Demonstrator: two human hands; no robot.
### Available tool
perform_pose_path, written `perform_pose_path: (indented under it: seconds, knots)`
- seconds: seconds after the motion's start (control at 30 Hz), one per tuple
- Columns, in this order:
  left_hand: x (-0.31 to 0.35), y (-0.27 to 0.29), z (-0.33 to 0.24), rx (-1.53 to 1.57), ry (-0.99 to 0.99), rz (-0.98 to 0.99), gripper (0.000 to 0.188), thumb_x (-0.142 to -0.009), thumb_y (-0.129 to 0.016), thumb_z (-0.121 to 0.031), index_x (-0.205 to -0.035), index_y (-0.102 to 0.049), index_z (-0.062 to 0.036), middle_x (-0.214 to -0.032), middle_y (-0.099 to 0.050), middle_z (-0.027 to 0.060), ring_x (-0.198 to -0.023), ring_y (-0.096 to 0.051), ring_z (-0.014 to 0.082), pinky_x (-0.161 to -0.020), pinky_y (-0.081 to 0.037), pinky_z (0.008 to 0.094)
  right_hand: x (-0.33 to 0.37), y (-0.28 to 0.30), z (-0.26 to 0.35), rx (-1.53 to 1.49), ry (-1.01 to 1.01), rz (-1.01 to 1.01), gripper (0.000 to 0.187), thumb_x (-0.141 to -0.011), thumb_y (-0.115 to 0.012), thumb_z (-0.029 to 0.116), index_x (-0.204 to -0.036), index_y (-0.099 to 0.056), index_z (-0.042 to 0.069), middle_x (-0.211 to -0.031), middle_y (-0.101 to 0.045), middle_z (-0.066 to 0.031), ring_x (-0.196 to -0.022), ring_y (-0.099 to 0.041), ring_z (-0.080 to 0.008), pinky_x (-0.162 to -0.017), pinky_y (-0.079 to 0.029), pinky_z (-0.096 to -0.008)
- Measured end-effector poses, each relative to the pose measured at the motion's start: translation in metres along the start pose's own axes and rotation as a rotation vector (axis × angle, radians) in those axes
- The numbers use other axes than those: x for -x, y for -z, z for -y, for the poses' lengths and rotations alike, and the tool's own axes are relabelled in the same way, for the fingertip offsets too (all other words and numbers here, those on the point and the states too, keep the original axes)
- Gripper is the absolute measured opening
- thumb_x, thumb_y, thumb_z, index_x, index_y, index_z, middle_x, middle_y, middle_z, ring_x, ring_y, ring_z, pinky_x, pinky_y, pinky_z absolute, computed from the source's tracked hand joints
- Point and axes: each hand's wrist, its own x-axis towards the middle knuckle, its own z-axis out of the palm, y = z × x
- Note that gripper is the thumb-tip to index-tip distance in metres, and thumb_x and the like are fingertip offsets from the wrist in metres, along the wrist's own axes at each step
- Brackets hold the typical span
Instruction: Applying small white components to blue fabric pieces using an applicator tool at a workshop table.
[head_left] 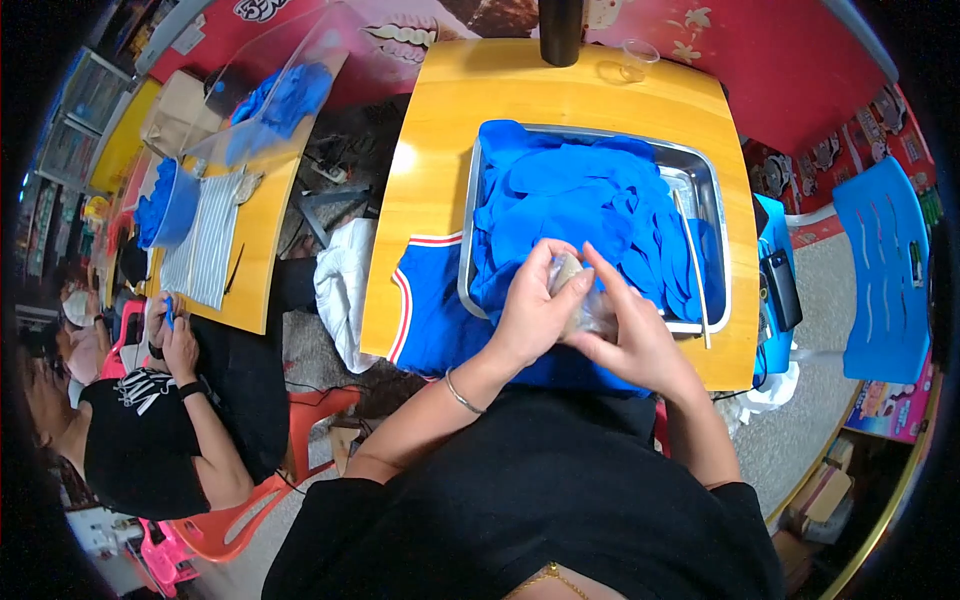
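Both my hands meet over the near edge of a metal tray. My left hand and my right hand close around a small, clear, crinkled plastic bag with something greyish-brown in it; the fingers partly hide it, and its contents cannot be made out. Beyond the hands, a heap of blue, rounded, flat fabric-like pieces fills most of the tray. A thin pale stick leans over the tray's right side. Under its near left corner lies blue cloth with red and white trim.
On the yellow table stand a dark cylinder and a clear plastic cup at the far edge. A blue chair is at right. At left, a person handles something blue beside another table with a blue tub.
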Motion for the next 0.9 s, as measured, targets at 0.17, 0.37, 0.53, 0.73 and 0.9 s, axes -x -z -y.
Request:
perform_pose_path:
  seconds: [0.17,0.37,0.53,0.73,0.9]
  knots:
    - [0.010,-0.002,-0.001,0.072,0.041,0.070,0.022,-0.087,-0.063,-0.011,-0.100,-0.046,-0.0048,-0.085,-0.052,0.0011,-0.078,-0.050,0.0061,-0.067,-0.044,0.0224,0.012,-0.006,-0.011,0.164,0.101,-0.132,0.086,-0.060,-0.083,0.036,-0.130,-0.044,0.004,-0.090,-0.060,-0.0149,-0.084,-0.057,-0.0317,-0.072,-0.046,-0.0380]
    - [0.012,0.004,0.000,0.101,0.071,0.091,0.026,-0.086,-0.065,-0.010,-0.100,-0.044,-0.0044,-0.082,-0.054,0.0029,-0.076,-0.052,0.0056,-0.065,-0.044,0.0218,0.012,-0.008,-0.013,0.285,0.080,-0.142,0.048,-0.063,-0.081,0.030,-0.092,-0.054,0.003,-0.079,-0.059,-0.0135,-0.077,-0.056,-0.0331,-0.069,-0.044,-0.0408]
    - [0.014,0.010,-0.006,0.151,0.126,0.111,0.025,-0.086,-0.065,-0.011,-0.100,-0.045,-0.0046,-0.081,-0.055,0.0037,-0.069,-0.053,0.0053,-0.056,-0.043,0.0193,0.005,-0.012,-0.011,0.439,0.298,-0.222,0.027,-0.066,-0.077,0.020,-0.076,-0.054,0.009,-0.065,-0.056,-0.0082,-0.066,-0.056,-0.0273,-0.068,-0.044,-0.0391]
    - [0.014,0.038,-0.019,-0.063,0.180,0.138,0.023,-0.085,-0.066,-0.012,-0.100,-0.052,-0.0013,-0.081,-0.057,0.0050,-0.052,-0.052,0.0053,-0.043,-0.040,0.0192,0.009,-0.008,-0.025,0.366,0.181,-0.239,0.017,-0.070,-0.072,0.014,-0.075,-0.057,0.009,-0.064,-0.055,-0.0067,-0.063,-0.054,-0.0260,-0.064,-0.042,-0.0378]
    - [0.011,0.057,-0.045,-0.967,-0.263,0.103,0.026,-0.071,-0.076,-0.018,-0.086,-0.059,-0.0050,-0.085,-0.057,0.0073,-0.070,-0.057,0.0179,-0.063,-0.046,0.0316,0.015,0.006,-0.033,0.360,0.163,-0.346,0.016,-0.070,-0.072,0.009,-0.077,-0.057,0.007,-0.065,-0.055,-0.0088,-0.064,-0.054,-0.0278,-0.063,-0.041,-0.0375]
